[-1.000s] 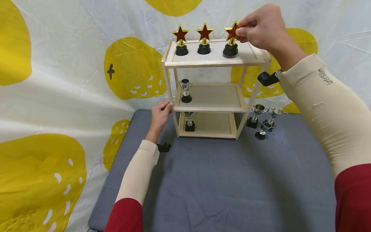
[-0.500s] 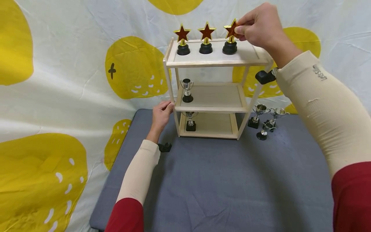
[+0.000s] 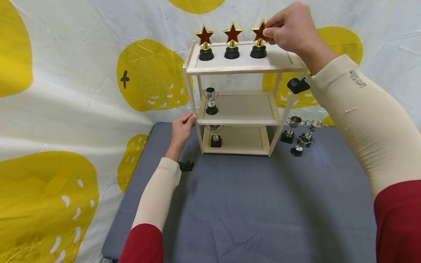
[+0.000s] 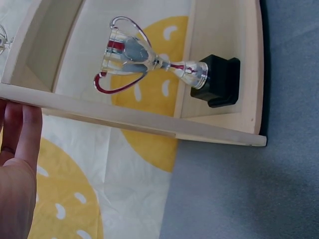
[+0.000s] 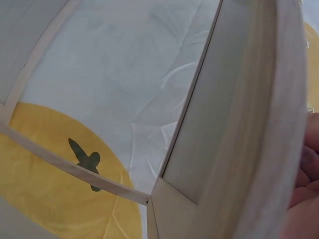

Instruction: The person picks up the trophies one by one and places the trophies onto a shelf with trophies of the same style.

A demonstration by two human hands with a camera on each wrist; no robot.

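Observation:
My right hand [image 3: 292, 29] pinches the right-hand star trophy [image 3: 258, 52] by a point of its red, gold-edged star. This trophy's black base is on the top tier of a pale wooden shelf [image 3: 240, 70]. Two matching star trophies stand to its left: a middle one [image 3: 232, 53] and a left one [image 3: 206, 54]. My left hand [image 3: 182, 132] grips the shelf's left front post at middle-tier height; its fingers [image 4: 30, 132] show against the post in the left wrist view. In the right wrist view, the shelf frame hides most of the right hand [image 5: 305, 184].
A silver cup trophy [image 3: 211, 102] stands at the left of the middle tier, another cup [image 4: 132, 54] on the bottom tier. Several silver cups [image 3: 295, 122] stand right of the shelf on the grey table [image 3: 250, 204]. A patterned curtain [image 3: 98, 65] hangs behind.
The right-hand star trophy has moved slightly left toward the middle one, still pinched by the right hand, and its base has settled on the top tier. The left hand stays on the post.

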